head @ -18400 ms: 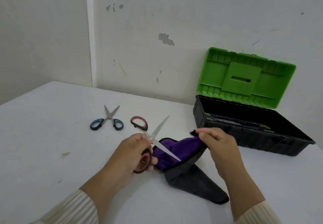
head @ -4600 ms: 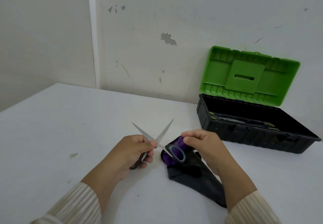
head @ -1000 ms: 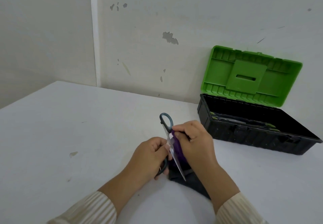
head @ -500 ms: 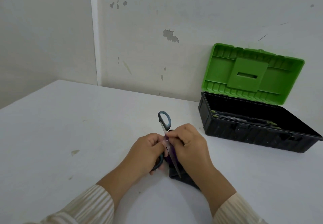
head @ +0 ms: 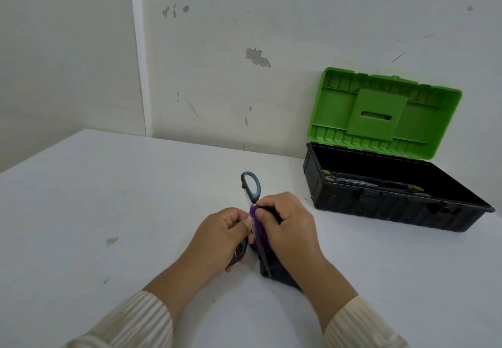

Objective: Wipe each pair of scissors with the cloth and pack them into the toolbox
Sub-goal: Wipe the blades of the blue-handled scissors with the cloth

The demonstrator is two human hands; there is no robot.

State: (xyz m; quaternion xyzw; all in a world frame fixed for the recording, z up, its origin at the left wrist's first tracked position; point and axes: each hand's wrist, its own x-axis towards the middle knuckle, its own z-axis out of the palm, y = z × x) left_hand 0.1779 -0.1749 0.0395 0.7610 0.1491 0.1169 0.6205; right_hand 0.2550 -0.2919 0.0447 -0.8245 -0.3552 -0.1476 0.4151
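Note:
Blue-handled scissors [head: 251, 188] are held spread apart at the table's middle. One handle loop sticks up away from me; the other sits under my left hand [head: 220, 236], which grips them. One blade points toward me over the cloth. My right hand [head: 287, 228] pinches the purple and black cloth [head: 260, 232] against the scissors near the pivot. The black toolbox [head: 391, 206] stands at the right with its green lid [head: 385, 114] raised against the wall. Other scissors lie inside it along the near wall.
The white table [head: 114, 212] runs to a white wall behind; its left edge falls away at the far left. Small stains mark the tabletop on the left. My striped sleeves are at the bottom edge.
In the last second my hands and the scissors stayed almost in place, and my right hand slid the cloth slightly along them. Earlier the blades pointed away; now a handle points away.

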